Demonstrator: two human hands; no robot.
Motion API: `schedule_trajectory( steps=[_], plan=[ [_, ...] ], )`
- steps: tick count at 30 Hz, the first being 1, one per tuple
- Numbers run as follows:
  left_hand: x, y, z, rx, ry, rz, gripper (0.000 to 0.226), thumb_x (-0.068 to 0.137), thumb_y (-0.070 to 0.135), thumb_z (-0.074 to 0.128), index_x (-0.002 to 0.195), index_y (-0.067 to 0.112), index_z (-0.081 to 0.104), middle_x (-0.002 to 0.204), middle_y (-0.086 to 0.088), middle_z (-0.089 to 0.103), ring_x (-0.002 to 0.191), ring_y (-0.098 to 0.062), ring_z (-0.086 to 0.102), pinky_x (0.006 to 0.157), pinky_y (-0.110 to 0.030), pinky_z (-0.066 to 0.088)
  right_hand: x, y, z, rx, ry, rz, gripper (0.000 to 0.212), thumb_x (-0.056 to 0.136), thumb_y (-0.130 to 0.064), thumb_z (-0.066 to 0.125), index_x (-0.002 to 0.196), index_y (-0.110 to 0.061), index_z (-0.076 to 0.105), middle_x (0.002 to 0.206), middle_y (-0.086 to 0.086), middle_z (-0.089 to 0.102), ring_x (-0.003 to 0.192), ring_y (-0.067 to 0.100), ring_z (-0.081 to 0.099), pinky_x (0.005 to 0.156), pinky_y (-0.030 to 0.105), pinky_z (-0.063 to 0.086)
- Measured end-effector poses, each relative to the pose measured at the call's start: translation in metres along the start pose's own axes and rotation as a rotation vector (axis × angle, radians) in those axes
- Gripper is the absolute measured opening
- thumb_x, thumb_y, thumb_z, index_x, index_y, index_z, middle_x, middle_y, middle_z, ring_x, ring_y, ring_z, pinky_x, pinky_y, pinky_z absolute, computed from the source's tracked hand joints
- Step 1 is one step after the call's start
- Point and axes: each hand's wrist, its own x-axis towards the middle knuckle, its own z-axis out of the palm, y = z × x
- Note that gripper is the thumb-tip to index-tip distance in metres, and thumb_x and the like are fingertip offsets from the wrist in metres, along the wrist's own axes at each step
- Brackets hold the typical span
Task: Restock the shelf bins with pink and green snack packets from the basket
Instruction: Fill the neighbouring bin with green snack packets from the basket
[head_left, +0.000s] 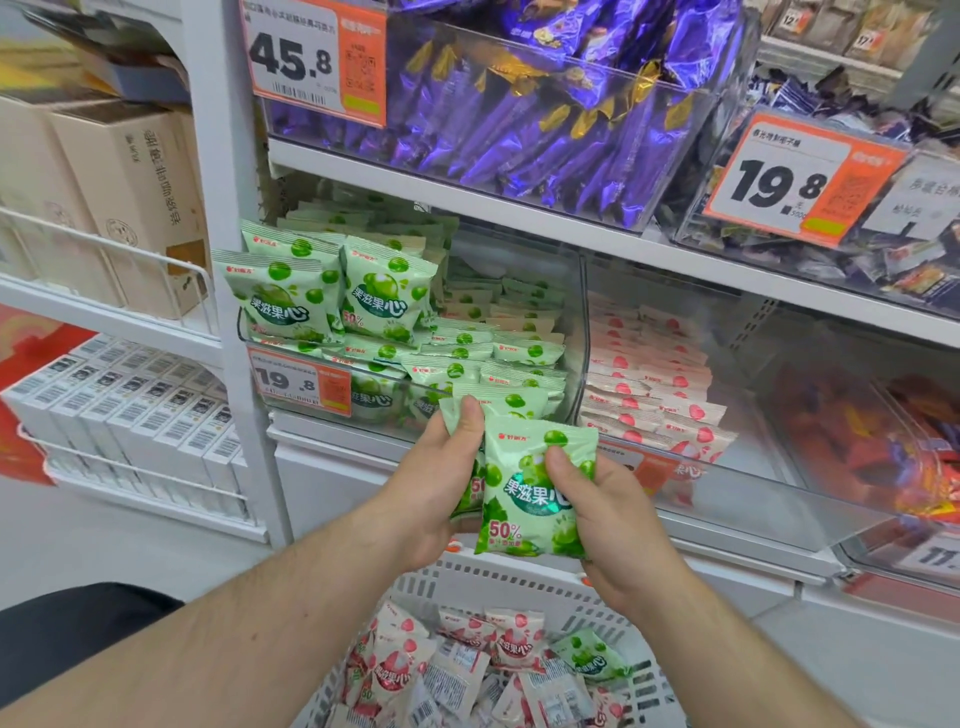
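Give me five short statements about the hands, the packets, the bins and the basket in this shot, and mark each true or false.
1. Both hands hold green packets. True: left hand and right hand grip them.
2. The green bin stands right of the pink bin. False: it stands left.
3. The basket holds mostly pink packets. True.
4. The green bin's price tag reads 45.8. False: it reads 19.8.
5. The bin above the green one holds purple packets. True.
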Motion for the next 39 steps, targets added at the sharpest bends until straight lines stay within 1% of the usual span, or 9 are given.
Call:
schedule_trajectory(
  steps=[8, 11, 14, 17, 22, 27, 29, 33, 39],
  plan=[
    [-0.002, 0.002, 0.002, 0.118, -0.029, 0.011, 0.027, 0.094, 0.060, 0.037, 0.108, 0.044, 0.054, 0.096, 0.020, 0.073, 0.093, -0.013, 0.071, 0.075, -0.037, 0.057, 0.016, -0.002, 0.007, -0.225, 0.273, -0.141, 0.019, 0.091, -0.036, 0.064, 0.097, -0.018, 0.068, 0.092, 0.001, 0.076, 0.088, 0.023, 0.073, 0.080, 0.053, 0.058],
    [-0.002, 0.005, 0.001, 0.102, -0.104, -0.029, 0.049, 0.084, 0.072, 0.037, 0.123, 0.047, 0.052, 0.106, 0.013, 0.073, 0.096, -0.017, 0.072, 0.081, -0.039, 0.056, 0.020, -0.004, 0.017, -0.329, 0.355, -0.179, 0.022, 0.087, -0.044, 0.067, 0.090, -0.023, 0.067, 0.081, -0.009, 0.075, 0.079, 0.014, 0.072, 0.072, 0.039, 0.060],
    [-0.002, 0.006, -0.001, 0.140, -0.189, 0.052, 0.052, 0.076, 0.061, 0.064, 0.122, 0.038, 0.053, 0.106, 0.007, 0.074, 0.096, -0.015, 0.071, 0.074, -0.032, 0.054, 0.021, -0.011, 0.030, -0.449, 0.419, -0.222, 0.030, 0.085, -0.052, 0.065, 0.090, -0.023, 0.062, 0.073, -0.013, 0.067, 0.068, 0.009, 0.065, 0.060, 0.030, 0.050],
    [-0.003, 0.015, -0.008, 0.122, -0.184, 0.169, 0.052, 0.075, 0.005, 0.076, 0.120, 0.020, 0.053, 0.101, 0.004, 0.075, 0.093, -0.008, 0.070, 0.072, -0.020, 0.054, 0.029, -0.012, 0.039, -0.476, 0.462, -0.248, 0.051, 0.076, -0.064, 0.066, 0.100, -0.020, 0.053, 0.089, -0.006, 0.059, 0.081, 0.014, 0.058, 0.070, 0.034, 0.047],
    [0.001, 0.032, -0.020, 0.102, -0.196, 0.213, 0.063, 0.068, 0.015, 0.073, 0.127, 0.019, 0.052, 0.114, 0.000, 0.072, 0.107, -0.014, 0.067, 0.083, -0.023, 0.055, 0.035, -0.022, 0.056, -0.361, 0.213, -0.066, 0.121, 0.051, -0.101, 0.042, 0.144, -0.024, 0.044, 0.146, -0.003, 0.049, 0.134, 0.018, 0.045, 0.111, 0.046, 0.037],
    [-0.003, 0.041, -0.023, 0.143, -0.175, 0.229, 0.047, 0.080, 0.017, 0.069, 0.124, 0.028, 0.054, 0.108, 0.012, 0.073, 0.102, -0.006, 0.068, 0.082, -0.017, 0.053, 0.033, -0.035, 0.051, -0.280, -0.026, 0.023, 0.125, 0.054, -0.095, 0.040, 0.155, -0.025, 0.022, 0.161, -0.009, 0.019, 0.147, 0.013, 0.022, 0.118, 0.040, 0.021],
    [-0.002, 0.047, -0.025, 0.166, -0.176, 0.200, 0.042, 0.086, 0.016, 0.067, 0.126, 0.025, 0.054, 0.110, 0.010, 0.073, 0.102, -0.005, 0.068, 0.088, -0.021, 0.052, 0.031, -0.039, 0.046, -0.268, -0.135, 0.020, 0.122, 0.052, -0.092, 0.057, 0.150, -0.025, 0.033, 0.154, -0.011, 0.036, 0.140, 0.011, 0.037, 0.117, 0.042, 0.028],
    [0.000, 0.056, -0.031, 0.224, -0.194, 0.187, 0.055, 0.079, 0.030, 0.067, 0.130, 0.019, 0.052, 0.114, 0.005, 0.072, 0.104, -0.007, 0.068, 0.083, -0.016, 0.053, 0.037, -0.044, 0.038, -0.314, -0.246, -0.086, 0.054, 0.070, -0.033, 0.085, 0.115, -0.021, 0.059, 0.110, -0.010, 0.073, 0.106, 0.008, 0.067, 0.090, 0.023, 0.052],
    [0.006, 0.064, -0.039, 0.347, -0.241, 0.119, 0.069, 0.075, 0.058, 0.061, 0.136, 0.031, 0.045, 0.126, 0.011, 0.065, 0.115, -0.010, 0.062, 0.103, -0.034, 0.047, 0.050, -0.045, 0.034, -0.304, -0.254, -0.034, 0.073, 0.059, -0.019, 0.091, 0.123, -0.013, 0.057, 0.112, 0.003, 0.073, 0.104, 0.022, 0.069, 0.098, 0.044, 0.052]
  ],
)
